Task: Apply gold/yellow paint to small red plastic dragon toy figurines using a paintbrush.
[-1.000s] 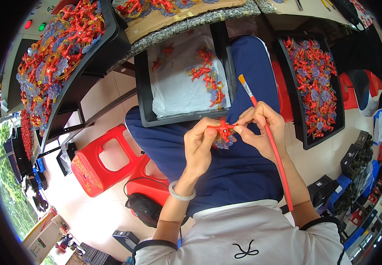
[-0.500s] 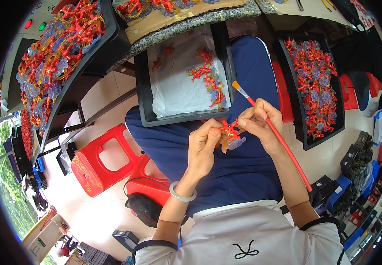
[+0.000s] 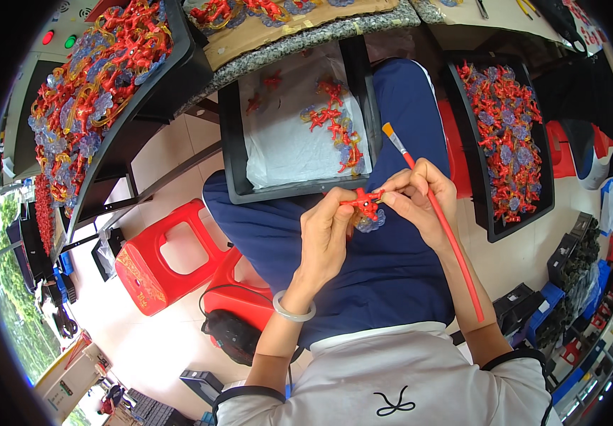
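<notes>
**Red figure (image 3: 363, 202) being worked above the lap (image 3: 278, 231)**

The left hand (image 3: 324, 238) is pinching the figure's 9 o'clock side; the right hand (image 3: 426, 202) is gripping a brush (image 3: 452, 245) while its fingertips are meeting the 3 o'clock side. This piece is seemingly awaiting completion. A few loose pieces (image 3: 335, 128) are lying in the lined tray (image 3: 299, 189) at 12 o'clock; many are filling heaped trays (image 3: 471, 142) at 10 and 2, their finish unclear. The figure's blue end is pointing toward 6, its red spread running 9 to 3; fingers are partly hiding its long axis.
</notes>
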A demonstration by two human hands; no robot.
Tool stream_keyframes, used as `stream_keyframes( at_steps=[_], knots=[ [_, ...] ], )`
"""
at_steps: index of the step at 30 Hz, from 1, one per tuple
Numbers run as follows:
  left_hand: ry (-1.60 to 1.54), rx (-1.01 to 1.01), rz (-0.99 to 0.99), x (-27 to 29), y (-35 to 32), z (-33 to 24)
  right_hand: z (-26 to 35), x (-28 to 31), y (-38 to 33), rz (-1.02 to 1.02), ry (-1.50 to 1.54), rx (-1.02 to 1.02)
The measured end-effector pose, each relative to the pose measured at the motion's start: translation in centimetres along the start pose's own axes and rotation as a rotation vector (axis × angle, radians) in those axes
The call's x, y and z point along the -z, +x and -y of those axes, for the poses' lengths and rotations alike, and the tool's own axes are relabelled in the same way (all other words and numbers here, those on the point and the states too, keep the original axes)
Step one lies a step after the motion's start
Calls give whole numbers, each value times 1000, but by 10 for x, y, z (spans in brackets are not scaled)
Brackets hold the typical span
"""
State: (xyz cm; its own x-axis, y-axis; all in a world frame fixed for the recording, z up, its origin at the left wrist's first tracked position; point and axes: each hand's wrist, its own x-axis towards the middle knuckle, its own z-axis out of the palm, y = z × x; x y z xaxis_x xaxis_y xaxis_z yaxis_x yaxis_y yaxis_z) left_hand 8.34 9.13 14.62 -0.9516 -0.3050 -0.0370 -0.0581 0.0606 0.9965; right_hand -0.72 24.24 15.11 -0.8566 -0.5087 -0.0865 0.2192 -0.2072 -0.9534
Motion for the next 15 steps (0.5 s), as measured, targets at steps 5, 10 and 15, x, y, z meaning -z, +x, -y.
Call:
stream_keyframes(
  at_steps=[5,10,15],
  knots=[
    [84,22,-18,3,3,-1,0,0,-3,11,-101,57],
    [122,-1,-40,2,5,1,4,-10,-2,27,-228,108],
    [108,-49,3,-1,4,-4,-9,-6,-4,66,-222,34]
  ],
)
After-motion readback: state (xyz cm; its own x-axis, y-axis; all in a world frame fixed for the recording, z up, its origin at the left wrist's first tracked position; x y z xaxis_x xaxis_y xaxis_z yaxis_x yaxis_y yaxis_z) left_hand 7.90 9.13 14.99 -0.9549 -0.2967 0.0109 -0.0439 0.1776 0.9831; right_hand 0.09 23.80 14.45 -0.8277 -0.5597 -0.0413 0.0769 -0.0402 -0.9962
